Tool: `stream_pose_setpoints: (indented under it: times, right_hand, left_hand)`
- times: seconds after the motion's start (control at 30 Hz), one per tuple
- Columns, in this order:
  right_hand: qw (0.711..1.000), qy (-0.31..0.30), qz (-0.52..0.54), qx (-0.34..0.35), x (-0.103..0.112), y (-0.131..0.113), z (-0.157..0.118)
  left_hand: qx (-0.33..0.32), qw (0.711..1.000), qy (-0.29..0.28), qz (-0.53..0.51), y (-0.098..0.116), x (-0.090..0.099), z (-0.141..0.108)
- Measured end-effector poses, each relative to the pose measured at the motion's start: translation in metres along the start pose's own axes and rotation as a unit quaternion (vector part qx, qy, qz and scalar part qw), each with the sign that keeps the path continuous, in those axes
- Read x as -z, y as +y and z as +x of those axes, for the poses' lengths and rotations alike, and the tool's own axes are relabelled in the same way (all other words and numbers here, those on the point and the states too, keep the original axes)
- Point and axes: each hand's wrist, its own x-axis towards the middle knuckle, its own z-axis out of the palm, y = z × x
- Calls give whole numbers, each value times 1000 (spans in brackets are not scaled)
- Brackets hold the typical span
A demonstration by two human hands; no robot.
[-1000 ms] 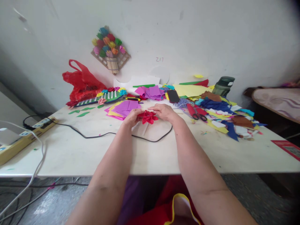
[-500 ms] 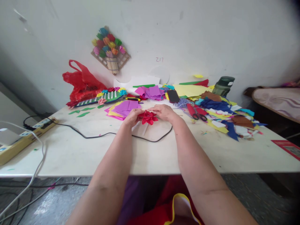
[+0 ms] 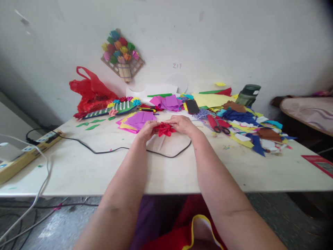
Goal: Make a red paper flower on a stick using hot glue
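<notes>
Over the white table (image 3: 171,177), a red paper flower (image 3: 164,129) is held between both hands. My left hand (image 3: 147,130) has its fingers closed at the flower's left side. From the right, my right hand (image 3: 182,124) pinches its upper right edge. Beyond my left hand lies a stack of purple, yellow and pink paper sheets (image 3: 139,119). Beneath the flower, a thin whitish strip (image 3: 161,142) shows near a black cable (image 3: 125,148).
Scissors (image 3: 221,129) and a heap of coloured paper scraps (image 3: 249,121) are at the right. A phone (image 3: 192,107) and a green bottle (image 3: 248,95) stand or lie farther back. A red bag (image 3: 91,90) and a power strip (image 3: 44,143) are at the left.
The red flower has shifted slightly up and turned a little between the fingers. Both hands have barely moved and keep their hold.
</notes>
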Motion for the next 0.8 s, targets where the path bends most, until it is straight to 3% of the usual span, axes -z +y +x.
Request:
stream_pose_setpoints:
  times: [0.8]
  right_hand:
    - [999,33,-3,-10,-4,3,2]
  left_hand:
    - [0,999,-6,-35,2,-2,0]
